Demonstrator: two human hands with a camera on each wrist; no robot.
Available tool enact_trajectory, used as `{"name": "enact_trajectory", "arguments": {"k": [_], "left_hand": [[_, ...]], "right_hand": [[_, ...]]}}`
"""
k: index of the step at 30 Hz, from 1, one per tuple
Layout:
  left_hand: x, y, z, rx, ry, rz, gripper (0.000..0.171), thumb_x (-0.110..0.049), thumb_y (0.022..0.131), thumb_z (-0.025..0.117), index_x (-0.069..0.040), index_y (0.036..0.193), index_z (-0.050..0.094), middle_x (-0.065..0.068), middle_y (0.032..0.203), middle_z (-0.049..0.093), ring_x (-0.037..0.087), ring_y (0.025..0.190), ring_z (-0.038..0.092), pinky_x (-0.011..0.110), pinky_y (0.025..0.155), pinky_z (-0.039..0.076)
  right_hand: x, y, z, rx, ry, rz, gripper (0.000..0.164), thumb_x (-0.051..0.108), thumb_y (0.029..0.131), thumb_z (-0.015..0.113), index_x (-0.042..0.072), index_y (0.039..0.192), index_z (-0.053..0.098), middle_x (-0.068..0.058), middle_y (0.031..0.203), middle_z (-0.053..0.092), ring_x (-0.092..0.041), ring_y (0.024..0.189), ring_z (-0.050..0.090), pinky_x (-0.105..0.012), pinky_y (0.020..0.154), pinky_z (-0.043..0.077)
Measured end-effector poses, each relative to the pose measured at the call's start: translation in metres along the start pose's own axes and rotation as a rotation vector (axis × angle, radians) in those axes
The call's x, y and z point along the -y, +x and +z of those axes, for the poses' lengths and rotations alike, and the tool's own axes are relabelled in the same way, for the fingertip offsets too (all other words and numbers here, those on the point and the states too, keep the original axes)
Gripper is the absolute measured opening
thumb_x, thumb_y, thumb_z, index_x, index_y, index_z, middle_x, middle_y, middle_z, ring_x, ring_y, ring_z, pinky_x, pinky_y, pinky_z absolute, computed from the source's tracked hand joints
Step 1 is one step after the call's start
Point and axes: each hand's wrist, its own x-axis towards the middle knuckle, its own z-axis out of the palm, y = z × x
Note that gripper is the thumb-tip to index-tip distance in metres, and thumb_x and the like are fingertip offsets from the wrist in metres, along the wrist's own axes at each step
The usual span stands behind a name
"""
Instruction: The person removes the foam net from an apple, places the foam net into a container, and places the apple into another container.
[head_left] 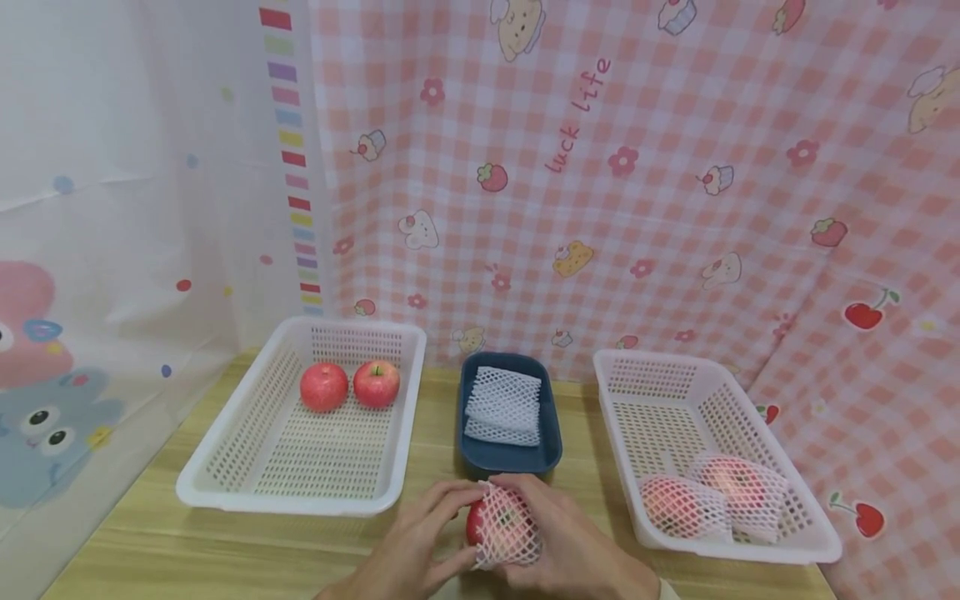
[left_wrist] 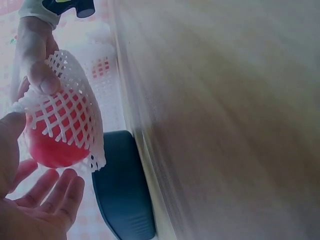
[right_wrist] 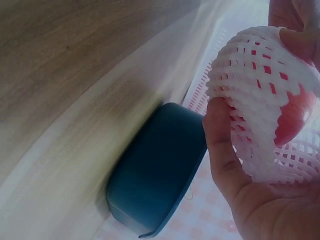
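Observation:
Between the two hands is a red apple (head_left: 507, 527), partly covered by a white foam net sleeve (right_wrist: 250, 75). Bare red skin shows on its left side in the head view. My right hand (head_left: 577, 537) grips the netted side, fingers curved around it. From the left, my left hand (head_left: 423, 537) holds the apple between thumb and forefinger, the thumb at the net's edge; in the left wrist view its other fingers (left_wrist: 62, 192) spread loosely below the fruit. Just behind the hands stands a dark blue tray (head_left: 474, 460) with flat white foam nets (head_left: 504, 406) in it.
A white basket (head_left: 300, 502) on the left holds two bare apples (head_left: 324, 387). Another white basket (head_left: 750, 547) on the right holds two apples in foam nets (head_left: 675, 506). All stand on a wooden table (head_left: 187, 554), with a checked cloth (head_left: 570, 208) hanging behind.

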Motion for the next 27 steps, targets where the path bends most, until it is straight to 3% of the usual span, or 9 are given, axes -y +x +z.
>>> {"name": "enact_trajectory", "arguments": {"k": [6, 10, 15, 18, 24, 27], "left_hand": [[-0.0011, 0.0011, 0.0006, 0.043, 0.009, -0.005, 0.075, -0.022, 0.102, 0.093, -0.017, 0.168, 0.058, 0.009, 0.165, 0.064, 0.028, 0.144, 0.072, 0.042, 0.117, 0.065], [-0.0015, 0.0023, 0.0023, 0.047, 0.016, 0.031, 0.082, -0.02, 0.099, 0.095, -0.017, 0.171, 0.055, 0.011, 0.166, 0.062, 0.03, 0.144, 0.071, 0.041, 0.116, 0.066], [-0.0036, 0.0042, 0.0039, 0.087, -0.045, 0.036, 0.086, -0.017, 0.1, 0.095, -0.02, 0.174, 0.052, 0.014, 0.173, 0.055, 0.035, 0.148, 0.067, 0.041, 0.115, 0.066], [-0.0048, 0.0052, 0.0037, 0.097, -0.073, 0.026, 0.086, -0.013, 0.099, 0.094, -0.021, 0.173, 0.052, 0.014, 0.174, 0.053, 0.036, 0.147, 0.066, 0.038, 0.113, 0.067], [-0.0054, 0.007, 0.0032, 0.014, -0.024, 0.097, 0.087, -0.009, 0.091, 0.098, -0.015, 0.168, 0.058, 0.017, 0.164, 0.059, 0.032, 0.136, 0.073, 0.034, 0.105, 0.069], [-0.0058, 0.0066, 0.0028, 0.013, -0.016, 0.04, 0.085, -0.011, 0.093, 0.098, -0.019, 0.168, 0.058, 0.014, 0.163, 0.058, 0.029, 0.136, 0.072, 0.033, 0.105, 0.069]], "right_hand": [[-0.0004, 0.0002, 0.001, -0.012, -0.016, -0.022, 0.103, 0.034, 0.088, 0.101, 0.018, 0.173, 0.046, 0.01, 0.162, 0.067, -0.014, 0.139, 0.07, -0.043, 0.115, 0.063], [0.0005, -0.0002, 0.0007, -0.013, -0.006, -0.025, 0.11, 0.033, 0.086, 0.101, 0.021, 0.176, 0.041, 0.008, 0.167, 0.064, -0.018, 0.144, 0.07, -0.047, 0.117, 0.063], [0.0023, -0.0022, 0.0006, -0.001, 0.08, -0.042, 0.118, 0.027, 0.087, 0.101, 0.035, 0.18, 0.03, 0.004, 0.17, 0.062, -0.015, 0.142, 0.07, -0.038, 0.118, 0.061], [0.0025, -0.0032, 0.0001, 0.0, 0.117, -0.066, 0.12, 0.022, 0.088, 0.102, 0.031, 0.181, 0.027, 0.001, 0.173, 0.06, -0.016, 0.145, 0.069, -0.034, 0.12, 0.059], [0.0029, -0.0052, -0.0025, 0.0, 0.115, -0.119, 0.12, 0.018, 0.093, 0.1, 0.015, 0.182, 0.019, -0.012, 0.178, 0.056, -0.028, 0.159, 0.063, -0.037, 0.127, 0.057], [0.0049, -0.008, -0.0042, -0.004, 0.12, -0.104, 0.112, 0.03, 0.098, 0.098, 0.017, 0.18, 0.023, -0.01, 0.182, 0.05, -0.031, 0.164, 0.058, -0.038, 0.131, 0.053]]}}
